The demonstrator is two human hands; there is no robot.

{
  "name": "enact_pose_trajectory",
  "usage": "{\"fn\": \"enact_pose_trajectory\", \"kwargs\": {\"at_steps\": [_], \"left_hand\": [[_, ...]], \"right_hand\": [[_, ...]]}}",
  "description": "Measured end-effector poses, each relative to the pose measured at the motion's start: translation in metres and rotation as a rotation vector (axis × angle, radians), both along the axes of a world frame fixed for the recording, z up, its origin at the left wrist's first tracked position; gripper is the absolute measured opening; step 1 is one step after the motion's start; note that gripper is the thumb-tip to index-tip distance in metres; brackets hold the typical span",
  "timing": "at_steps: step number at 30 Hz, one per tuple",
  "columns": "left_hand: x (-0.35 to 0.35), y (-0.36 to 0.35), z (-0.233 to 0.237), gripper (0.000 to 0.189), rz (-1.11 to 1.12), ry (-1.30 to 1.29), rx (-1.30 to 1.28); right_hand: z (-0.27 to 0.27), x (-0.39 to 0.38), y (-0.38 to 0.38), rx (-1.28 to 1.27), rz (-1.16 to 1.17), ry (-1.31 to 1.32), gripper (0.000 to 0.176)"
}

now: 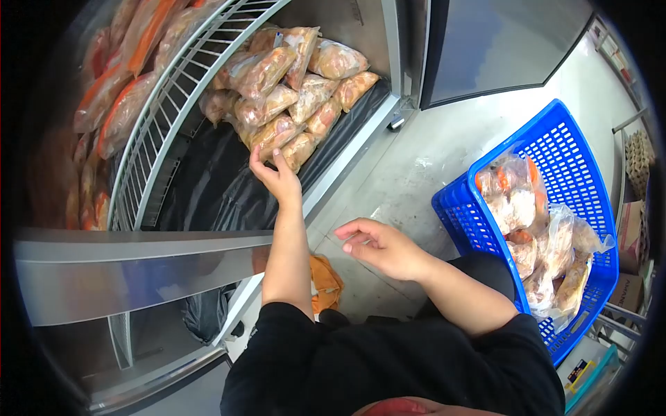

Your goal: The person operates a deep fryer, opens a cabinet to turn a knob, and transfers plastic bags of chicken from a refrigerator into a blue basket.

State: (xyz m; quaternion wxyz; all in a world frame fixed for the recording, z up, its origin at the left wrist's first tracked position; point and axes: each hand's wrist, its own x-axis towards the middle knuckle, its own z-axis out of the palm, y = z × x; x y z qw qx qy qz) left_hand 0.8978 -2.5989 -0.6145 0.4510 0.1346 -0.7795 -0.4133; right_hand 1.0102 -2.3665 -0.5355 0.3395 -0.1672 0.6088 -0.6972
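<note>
Clear plastic bags of what looks like pale raw meat (267, 104) lie piled on the floor of an upright cabinet. My left hand (281, 180) reaches in, its fingers apart and its fingertips right at the lowest front bag (300, 151). Nothing is gripped in it. Over the floor in front of the cabinet, my right hand (388, 248) hovers with loosely bent, parted fingers and holds nothing. To its right stands a blue plastic basket (454, 208) with several similar bags (513, 201) inside, some with orange-red parts.
A white wire shelf (156, 128) runs above the black-lined cabinet floor (215, 184), with more bags (128, 90) at upper left. A grey door (492, 48) stands open at the top right. Near my feet lies an orange item (325, 283). Shelving with cartons (628, 291) borders the right side.
</note>
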Motion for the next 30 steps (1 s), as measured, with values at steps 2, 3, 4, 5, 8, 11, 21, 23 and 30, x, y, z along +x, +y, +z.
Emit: {"fn": "enact_pose_trajectory", "kwargs": {"at_steps": [2,3,4,5,8,11,21,23,30], "left_hand": [[0.001,-0.015,0.001,0.039,0.020,0.042,-0.087],[-0.003,-0.021,0.010,0.041,-0.003,0.057,-0.169],[-0.011,-0.023,0.029,0.042,-0.033,0.072,-0.252],[-0.021,-0.020,0.049,0.043,-0.070,0.087,-0.337],[-0.051,0.011,0.110,0.057,-0.115,-0.200,-0.749],[-0.091,0.047,0.133,0.073,0.037,-0.517,-1.098],[-0.190,0.077,0.124,0.075,0.204,-1.097,-1.232],[-0.193,0.086,0.124,0.073,0.165,-1.010,-1.276],[-0.267,0.039,0.077,0.064,-0.122,-0.832,-1.366]], "right_hand": [[0.005,0.002,0.000,-0.003,0.026,-0.039,0.034],[0.006,0.003,0.000,0.004,0.035,0.001,0.033],[0.006,0.005,-0.001,0.009,0.037,0.041,0.032],[0.007,0.006,-0.001,0.013,0.033,0.080,0.032],[0.013,0.004,-0.001,0.001,0.020,0.131,0.031],[0.018,0.005,0.000,0.046,-0.002,0.231,0.032],[0.008,-0.006,0.018,0.105,-0.017,0.365,0.032],[0.006,-0.010,0.020,0.110,-0.032,0.364,0.033],[0.002,-0.015,0.017,0.099,-0.031,0.358,0.032]]}}
